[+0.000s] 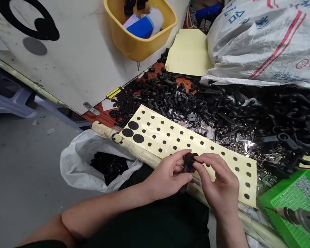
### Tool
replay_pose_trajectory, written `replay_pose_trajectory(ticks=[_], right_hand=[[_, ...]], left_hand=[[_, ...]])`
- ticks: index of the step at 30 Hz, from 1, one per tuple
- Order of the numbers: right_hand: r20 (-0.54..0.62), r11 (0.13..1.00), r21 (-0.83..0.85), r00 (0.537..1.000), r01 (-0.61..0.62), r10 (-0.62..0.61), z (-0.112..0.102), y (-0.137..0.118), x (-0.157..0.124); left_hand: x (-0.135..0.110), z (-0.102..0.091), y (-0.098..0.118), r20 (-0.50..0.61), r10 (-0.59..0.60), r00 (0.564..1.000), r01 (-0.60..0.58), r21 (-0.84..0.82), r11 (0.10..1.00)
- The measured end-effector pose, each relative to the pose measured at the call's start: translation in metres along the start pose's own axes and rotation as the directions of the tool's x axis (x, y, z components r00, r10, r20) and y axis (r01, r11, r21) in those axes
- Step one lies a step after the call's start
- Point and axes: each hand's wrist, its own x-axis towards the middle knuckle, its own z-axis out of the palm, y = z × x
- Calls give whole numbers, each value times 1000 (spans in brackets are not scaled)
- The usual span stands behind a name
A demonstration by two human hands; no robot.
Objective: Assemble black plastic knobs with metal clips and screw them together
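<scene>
Even, fairly bright light. Dotted sheet [186,140] mostly sharp; metal clips [245,145] right of it glint, black parts [167,100] beyond it lose detail, stool [11,93] far left blurry, stretched.

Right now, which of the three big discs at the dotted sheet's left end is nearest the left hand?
The lowest, rightmost disc; the other two sit higher, farther from the left hand, which holds a black part.

Three large dots [133,125], one yellow tub [134,46], one green basket [280,189]
</scene>
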Motion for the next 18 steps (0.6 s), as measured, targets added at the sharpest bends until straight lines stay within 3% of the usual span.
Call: replay_pose_trajectory(ticks=[4,8,14,18], right_hand=[[-47,994,83,996,-72,76,6,2,-1],[-51,962,203,980,-181,195,11,1,-1],[2,822,288,858,-492,513,12,-5,-9],[38,789,298,833,-537,552,10,-13,-18]], left_hand=[[-4,-7,1,51,-7,999,12,-107,994],[-5,-9,0,6,8,1000,-8,-150,989],[-1,-10,-5,-60,63,996,-73,-185,980],[-2,-10,-3,-114,93,989,-116,-214,970]])
